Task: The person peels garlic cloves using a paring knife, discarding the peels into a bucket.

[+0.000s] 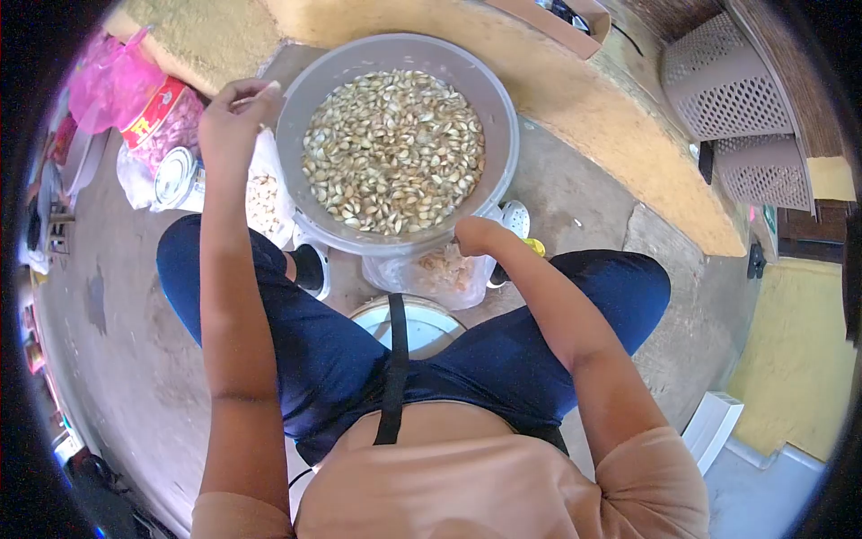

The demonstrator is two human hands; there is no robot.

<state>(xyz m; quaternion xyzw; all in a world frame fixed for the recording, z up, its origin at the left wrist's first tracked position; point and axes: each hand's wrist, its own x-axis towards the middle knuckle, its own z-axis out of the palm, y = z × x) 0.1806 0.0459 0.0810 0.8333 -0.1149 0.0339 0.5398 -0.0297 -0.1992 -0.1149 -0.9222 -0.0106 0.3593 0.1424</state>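
A big grey basin (507, 148) stands in front of me, holding many garlic cloves (391, 148) that seem to lie in water. Left of its rim, my left hand (235, 121) is raised with the fingers pinched together; a small pale piece that looks like a garlic clove (273, 87) shows at the fingertips. My right hand (478, 235) is closed at the basin's lower right rim, above a clear plastic bag (444, 277) of papery skins. What those fingers hold is hidden. Beside the basin's left side lies a white bag (263, 202) with pale cloves in it.
A pink bag (108, 85) and a red-labelled sack (166, 121) stand at the left, near a round tin (177, 175). Behind the basin runs a raised ledge (575, 117) with a cardboard box (584, 31). Perforated grey crates (732, 81) stand at the right.
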